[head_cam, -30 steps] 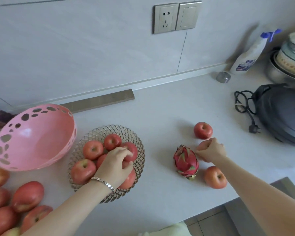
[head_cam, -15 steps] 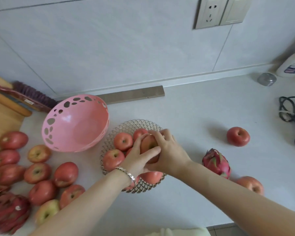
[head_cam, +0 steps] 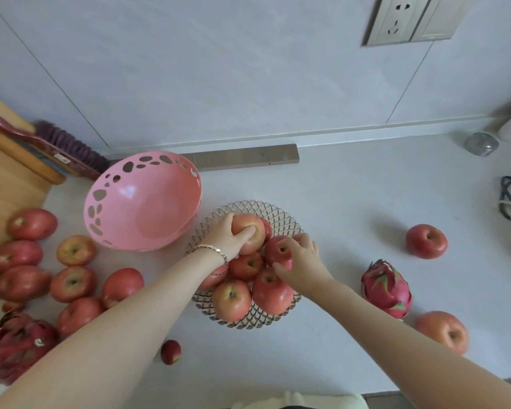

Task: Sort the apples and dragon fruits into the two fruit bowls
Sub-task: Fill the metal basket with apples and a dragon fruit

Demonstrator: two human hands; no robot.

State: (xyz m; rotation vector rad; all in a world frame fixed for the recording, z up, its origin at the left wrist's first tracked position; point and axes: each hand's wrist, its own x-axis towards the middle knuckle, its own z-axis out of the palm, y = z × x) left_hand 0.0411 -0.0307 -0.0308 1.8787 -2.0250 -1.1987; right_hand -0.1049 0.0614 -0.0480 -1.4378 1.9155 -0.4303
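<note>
**A:** Where do the apples sit?

**B:** A heap of them fills the glass bowl (head_cam: 281, 212) at the middle of the counter (head_cam: 351, 196). The left hand (head_cam: 223, 237) grips the far apple (head_cam: 250, 225) on top of the heap, its fingers (head_cam: 245, 233) curled round it. The right hand (head_cam: 306, 259) holds the red apple (head_cam: 279, 251) just beside that one, fingers (head_cam: 301, 238) bent over its top and the thumb under its near side.

**A:** And the dragon fruits?

**B:** One dragon fruit (head_cam: 387, 286) lies on the counter right of the glass bowl, between two loose apples: one (head_cam: 426, 241) beyond it, one (head_cam: 443, 330) nearer the counter's edge. More dragon fruits (head_cam: 21, 346) lie at the lower left.

**A:** The second bowl?

**B:** The pink bowl (head_cam: 142, 202) stands tilted just left of the glass one; whether the rims touch, I cannot tell. A cluster of apples (head_cam: 71, 283) lies left of it, well apart from the hands.

**A:** Anything else?

**B:** A bracelet (head_cam: 216, 250) on the left wrist, a small red fruit (head_cam: 170, 352) near the front edge, a brush (head_cam: 62, 143) on a wooden board (head_cam: 0, 184) at the far left, and a wall socket (head_cam: 393, 19) above.
</note>
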